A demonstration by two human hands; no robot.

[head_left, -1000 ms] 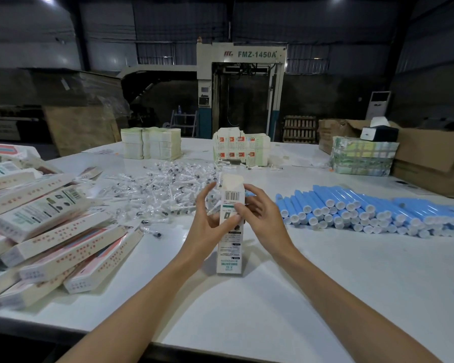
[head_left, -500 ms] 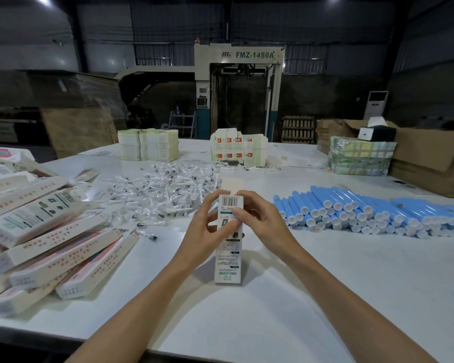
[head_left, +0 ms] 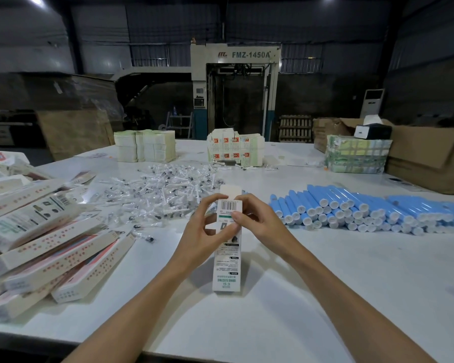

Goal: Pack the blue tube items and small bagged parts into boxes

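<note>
Now, in the head view, a narrow white box [head_left: 226, 258] is held upright at the frame's centre, its foot resting on the table [head_left: 325, 297]. A second ago its top was shut flat; since then the end flap [head_left: 230, 191] has been lifted and stands up above the barcode. The box is judged ready for loading, though whether anything is inside cannot be told. The left hand [head_left: 202, 237] is curled round the box's left edge with the thumb laid on the front. The right hand [head_left: 262, 226] is pinched on the upper right corner.

Blue tubes [head_left: 364, 208] are heaped at right, small bagged parts [head_left: 163, 189] are scattered just behind the hands, and filled boxes [head_left: 50, 244] are piled at left. Nothing is seen barring either reach, yet a hand must be freed first.
</note>
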